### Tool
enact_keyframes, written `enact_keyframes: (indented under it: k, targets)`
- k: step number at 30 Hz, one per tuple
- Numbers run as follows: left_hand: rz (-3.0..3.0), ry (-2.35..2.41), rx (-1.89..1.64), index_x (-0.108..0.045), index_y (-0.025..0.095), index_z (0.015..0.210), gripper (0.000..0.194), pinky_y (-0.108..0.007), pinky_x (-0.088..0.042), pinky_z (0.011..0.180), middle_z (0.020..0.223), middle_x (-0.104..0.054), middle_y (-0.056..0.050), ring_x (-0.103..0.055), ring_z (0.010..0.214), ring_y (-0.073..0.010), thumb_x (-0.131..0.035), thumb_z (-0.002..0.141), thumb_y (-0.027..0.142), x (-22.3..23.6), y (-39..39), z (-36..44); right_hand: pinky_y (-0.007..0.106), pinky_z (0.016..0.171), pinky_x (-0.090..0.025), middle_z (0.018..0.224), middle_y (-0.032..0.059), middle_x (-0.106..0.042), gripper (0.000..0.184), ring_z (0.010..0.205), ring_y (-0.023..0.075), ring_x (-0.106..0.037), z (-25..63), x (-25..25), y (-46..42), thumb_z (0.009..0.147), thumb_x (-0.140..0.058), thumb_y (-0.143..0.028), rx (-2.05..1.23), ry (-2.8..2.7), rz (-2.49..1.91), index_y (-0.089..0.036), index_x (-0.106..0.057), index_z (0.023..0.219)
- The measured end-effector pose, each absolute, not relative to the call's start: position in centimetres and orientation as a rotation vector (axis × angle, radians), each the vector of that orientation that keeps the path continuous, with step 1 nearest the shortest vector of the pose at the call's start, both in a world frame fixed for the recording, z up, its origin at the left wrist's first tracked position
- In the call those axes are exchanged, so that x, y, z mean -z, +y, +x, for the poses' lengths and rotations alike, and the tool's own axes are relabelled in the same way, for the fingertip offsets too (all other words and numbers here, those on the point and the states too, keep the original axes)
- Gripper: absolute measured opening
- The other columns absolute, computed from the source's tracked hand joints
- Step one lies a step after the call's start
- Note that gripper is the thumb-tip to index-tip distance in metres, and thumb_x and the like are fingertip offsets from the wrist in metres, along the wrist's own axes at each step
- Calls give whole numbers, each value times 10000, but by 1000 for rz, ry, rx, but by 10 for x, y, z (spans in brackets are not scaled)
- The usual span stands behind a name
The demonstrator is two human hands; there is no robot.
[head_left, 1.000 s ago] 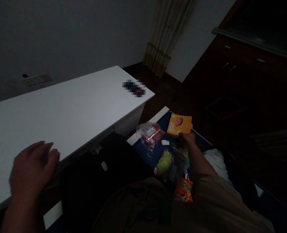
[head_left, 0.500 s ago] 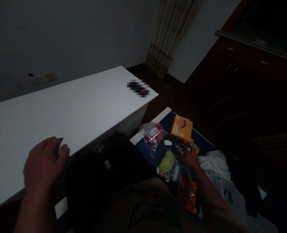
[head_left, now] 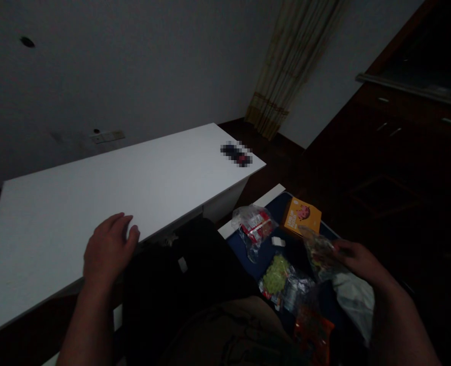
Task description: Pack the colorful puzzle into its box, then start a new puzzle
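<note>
My left hand [head_left: 109, 247] rests with fingers loosely curled on the front edge of a white desk [head_left: 96, 188], holding nothing. My right hand [head_left: 358, 260] is raised over a dark blue surface [head_left: 286, 249] and pinches a clear plastic bag [head_left: 319, 249] of small coloured bits. Below and to the left of it lie a bag with green pieces [head_left: 275, 267], a bag with red and white contents [head_left: 254, 226], an orange booklet with a pig drawing [head_left: 300, 216], a small white piece [head_left: 278, 241] and an orange packet [head_left: 313, 330].
A blurred dark object [head_left: 236, 154] lies at the desk's far right corner. A black bag or garment [head_left: 180, 284] fills the space under the desk edge. White cloth [head_left: 353, 300] lies under my right forearm. Dark wooden cabinets [head_left: 408, 117] and a curtain [head_left: 290, 71] stand behind.
My right hand left the orange booklet, reached among the bags, and has lifted a clear bag to the right. The view shifted, and my left hand stays at the desk edge.
</note>
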State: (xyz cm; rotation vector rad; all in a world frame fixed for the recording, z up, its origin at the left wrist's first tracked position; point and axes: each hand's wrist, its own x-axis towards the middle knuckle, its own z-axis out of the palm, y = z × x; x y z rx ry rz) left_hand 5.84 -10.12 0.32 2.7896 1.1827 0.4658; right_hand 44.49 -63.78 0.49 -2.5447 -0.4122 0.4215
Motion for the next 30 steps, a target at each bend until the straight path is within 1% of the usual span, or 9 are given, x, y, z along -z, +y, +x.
enact_keyframes:
  k: [3, 10, 14, 16, 18, 20, 24, 27, 30]
  targets:
    - [2735, 1182, -530, -675, 285, 1310, 418, -540, -480, 1143, 1455, -616, -82, -565, 1347, -354, -500, 964, 441, -1, -97, 57, 481, 728, -475, 813, 238, -688, 479, 729, 267, -664, 447, -37, -603, 625, -782, -746, -393, -693, -2320, -277, -730, 543]
    - [2234, 906, -856, -672, 336, 1297, 391, -565, -380, 1217, 1450, -615, -89, -512, 1412, -342, -625, 925, 445, -5, -127, 66, 460, 837, -507, 976, 130, -724, 234, 935, 280, -677, 402, -66, -408, 812, -831, -422, -170, -1183, -1544, -278, -706, 676]
    - [1279, 681, -716, -600, 274, 1378, 576, -586, -494, 1099, 1438, -626, -143, -623, 1295, -355, -595, 939, 647, -10, -165, 91, 464, 966, -523, 1073, 74, -747, 222, 1059, 287, -693, 349, -52, -277, 826, -792, -394, -331, -1209, -1175, -257, -668, 704]
    - [896, 531, -603, -618, 216, 1356, 706, -577, -532, 1048, 1390, -655, -184, -659, 1235, -364, -469, 944, 768, -12, -167, 99, 449, 988, -531, 1069, 57, -752, 213, 1074, 280, -698, 322, -44, -223, 814, -786, -406, -433, -1197, -1073, -258, -667, 718]
    - [725, 505, -691, -644, 182, 1308, 708, -516, -572, 999, 1347, -680, -189, -675, 1202, -342, -433, 958, 761, -13, -155, 98, 429, 952, -551, 1005, 54, -754, 254, 1013, 271, -709, 302, -37, -181, 791, -783, -426, -509, -1235, -1092, -252, -633, 681]
    - [719, 648, -864, -664, 186, 1251, 573, -460, -612, 906, 1257, -720, -169, -700, 1134, -313, -499, 973, 659, -14, -134, 90, 421, 965, -555, 1035, 63, -762, 270, 1040, 271, -703, 291, -30, -152, 784, -767, -427, -547, -1334, -1159, -249, -614, 651]
    - [873, 883, -1007, -640, 238, 1249, 421, -392, -620, 752, 1155, -735, -115, -711, 1033, -274, -612, 947, 530, -14, -85, 76, 440, 1091, -502, 1268, 73, -724, 71, 1198, 267, -659, 295, -18, -126, 804, -724, -321, -462, -1546, -1375, -251, -734, 818]
    - [1018, 982, -1072, -597, 273, 1289, 451, -361, -595, 690, 1212, -708, -102, -703, 1011, -262, -685, 921, 517, -17, -51, 78, 431, 1133, -470, 1364, 103, -671, 211, 1263, 264, -622, 308, -10, -125, 837, -677, -234, -300, -1638, -1646, -236, -767, 1028]
    - [1210, 1064, -1087, -573, 276, 1314, 425, -366, -580, 709, 1257, -689, -113, -697, 992, -249, -650, 968, 511, -20, -22, 91, 440, 1150, -446, 1413, 142, -634, 367, 1316, 282, -576, 321, -3, -128, 878, -629, -191, -157, -1634, -1826, -202, -716, 1234]
